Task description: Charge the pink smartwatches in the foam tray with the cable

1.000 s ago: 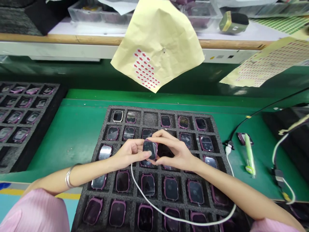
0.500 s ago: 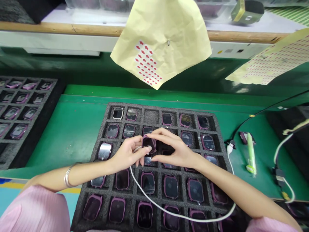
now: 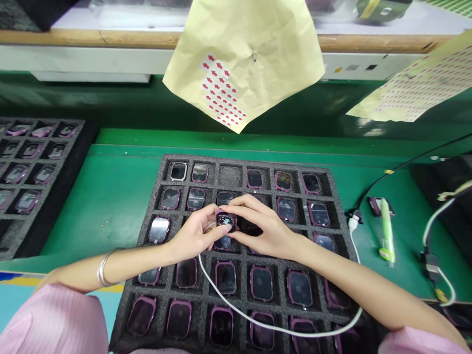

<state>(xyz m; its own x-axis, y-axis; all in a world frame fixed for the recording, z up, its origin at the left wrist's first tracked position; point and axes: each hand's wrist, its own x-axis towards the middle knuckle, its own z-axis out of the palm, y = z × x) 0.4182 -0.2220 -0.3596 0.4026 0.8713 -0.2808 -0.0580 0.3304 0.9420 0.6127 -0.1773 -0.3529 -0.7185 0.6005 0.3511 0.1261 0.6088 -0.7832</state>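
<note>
Above the middle of a dark foam tray (image 3: 230,173), my two hands hold one purple smartwatch (image 3: 226,220) with a lit screen. My left hand (image 3: 199,228) is closed on the watch, its thumb on the lower part of the screen. With thumb and fingers my right hand (image 3: 267,226) grips the watch's right side. A white charging cable (image 3: 236,310) runs out from beneath my left hand and loops over the tray; its end behind the watch is hidden. Other purple-framed watches (image 3: 225,278) lie in the tray's compartments, one pale-framed watch (image 3: 179,171) at the back left.
A second foam tray (image 3: 70,162) with watch parts stands at the left. Right of the main tray lie a green pen-like tool (image 3: 386,231), a small purple part (image 3: 375,205) and a cable connector (image 3: 354,220). Yellow sticker sheets (image 3: 280,93) hang from the shelf edge (image 3: 129,39).
The watch's screen has gone from dark to lit with a watch face. My right thumb and fingers have closed in on the watch's side.
</note>
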